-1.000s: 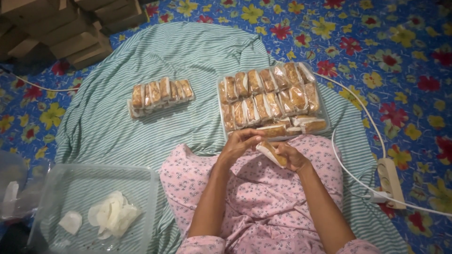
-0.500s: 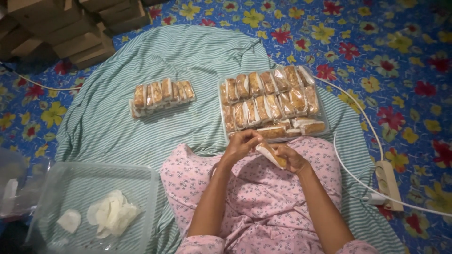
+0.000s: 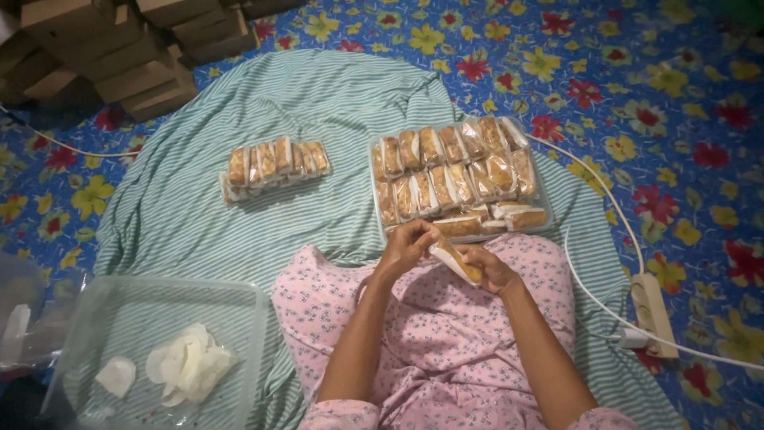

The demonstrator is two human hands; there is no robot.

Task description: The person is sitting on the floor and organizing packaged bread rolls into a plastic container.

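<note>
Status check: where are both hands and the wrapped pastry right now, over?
Left hand and right hand both grip one wrapped pastry over the lap. Full tray of pastries just ahead; small batch left. Nothing between.

free: striped cloth [image 3: 183, 231] left | blocked ahead: pastry tray [image 3: 458, 175]

Green-white striped cloth [image 3: 239, 143]; blue flowered mat [image 3: 637, 72]; pink flowered garment [image 3: 446, 342].

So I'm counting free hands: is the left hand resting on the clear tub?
No, the left hand grips the wrapped pastry together with the right hand.
</note>
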